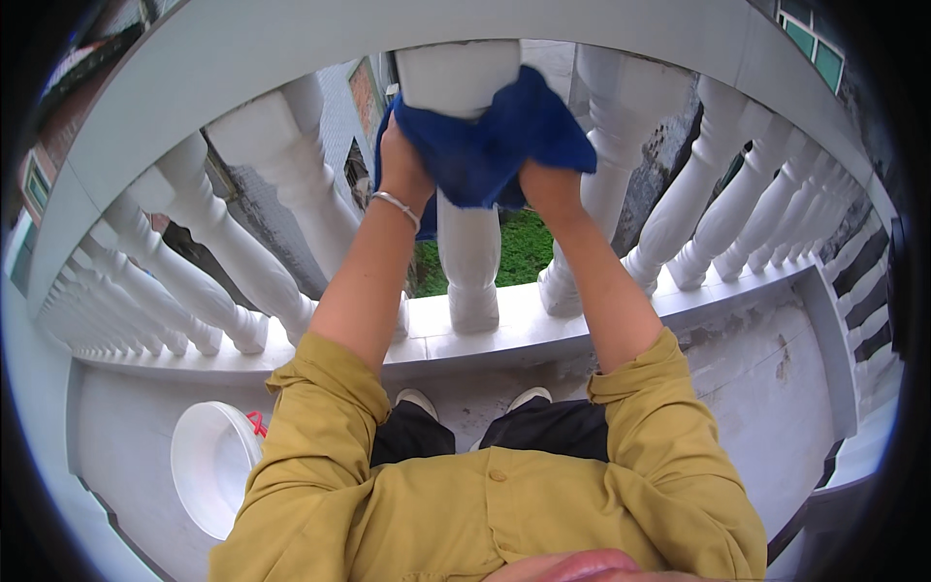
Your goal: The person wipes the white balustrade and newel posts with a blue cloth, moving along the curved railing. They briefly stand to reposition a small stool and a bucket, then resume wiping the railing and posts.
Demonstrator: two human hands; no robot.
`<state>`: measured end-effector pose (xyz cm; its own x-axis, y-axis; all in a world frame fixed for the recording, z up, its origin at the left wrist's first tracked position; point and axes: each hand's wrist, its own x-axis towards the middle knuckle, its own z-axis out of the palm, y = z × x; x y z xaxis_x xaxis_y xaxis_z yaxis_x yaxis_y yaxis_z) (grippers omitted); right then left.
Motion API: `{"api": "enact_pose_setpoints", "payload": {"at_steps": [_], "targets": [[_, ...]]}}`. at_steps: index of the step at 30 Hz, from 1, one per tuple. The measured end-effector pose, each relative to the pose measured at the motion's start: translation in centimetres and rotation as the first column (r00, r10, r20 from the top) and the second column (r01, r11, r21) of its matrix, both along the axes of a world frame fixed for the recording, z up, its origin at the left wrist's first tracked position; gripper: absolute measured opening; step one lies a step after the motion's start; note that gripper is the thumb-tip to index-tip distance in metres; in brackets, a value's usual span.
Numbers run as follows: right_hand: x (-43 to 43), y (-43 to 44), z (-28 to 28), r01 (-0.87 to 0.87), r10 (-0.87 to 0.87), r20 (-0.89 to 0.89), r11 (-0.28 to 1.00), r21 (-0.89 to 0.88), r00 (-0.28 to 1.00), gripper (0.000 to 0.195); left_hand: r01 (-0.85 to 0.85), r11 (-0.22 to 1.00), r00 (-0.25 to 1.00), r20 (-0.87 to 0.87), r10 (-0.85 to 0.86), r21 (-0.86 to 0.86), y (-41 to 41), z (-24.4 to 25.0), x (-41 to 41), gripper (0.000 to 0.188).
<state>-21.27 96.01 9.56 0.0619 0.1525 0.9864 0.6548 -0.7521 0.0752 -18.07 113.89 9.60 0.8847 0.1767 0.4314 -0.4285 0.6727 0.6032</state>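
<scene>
A dark blue cloth [473,153] is draped across the upper part of a white baluster [471,254], just below its square top block [460,78]. My left hand [404,164] grips the cloth at the baluster's left side, its fingers hidden behind the fabric. On the right side, my right hand [550,188] holds the other part of the cloth, and its fingers are covered too. A silver bangle [397,207] circles my left wrist. Above both hands runs the wide pale handrail [465,20], which curves in this view.
More white balusters [720,218] line both sides on a white tiled ledge [524,324]. A white bucket [211,465] with a red item [257,423] at its rim stands on the floor at left. Green plants [524,247] and neighbouring buildings show through the gaps.
</scene>
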Motion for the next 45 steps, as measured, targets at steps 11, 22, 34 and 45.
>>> {"api": "enact_pose_setpoints", "payload": {"at_steps": [11,22,34,45], "targets": [[-1.1,-4.0,-2.3,-0.331,0.411,-0.182,0.875,0.352,0.893,0.043,-0.517,0.697,0.855,0.326,0.402,0.496,8.6,1.1,4.9,0.014],[8.4,0.8,2.7,-0.487,0.719,-0.451,0.692,0.532,0.529,0.046,-0.007,0.999,0.999,0.035,0.005,0.041,1.0,6.2,1.9,0.036],[9.3,0.6,5.8,-0.539,0.839,-0.447,0.542,0.645,0.31,0.046,0.213,0.965,0.971,0.074,-0.226,0.151,1.7,7.9,2.4,0.036],[2.9,0.4,-0.3,-0.499,0.89,-0.385,0.456,0.737,0.245,0.047,0.19,0.971,0.957,0.193,-0.217,0.146,1.0,8.6,3.5,0.035]]}}
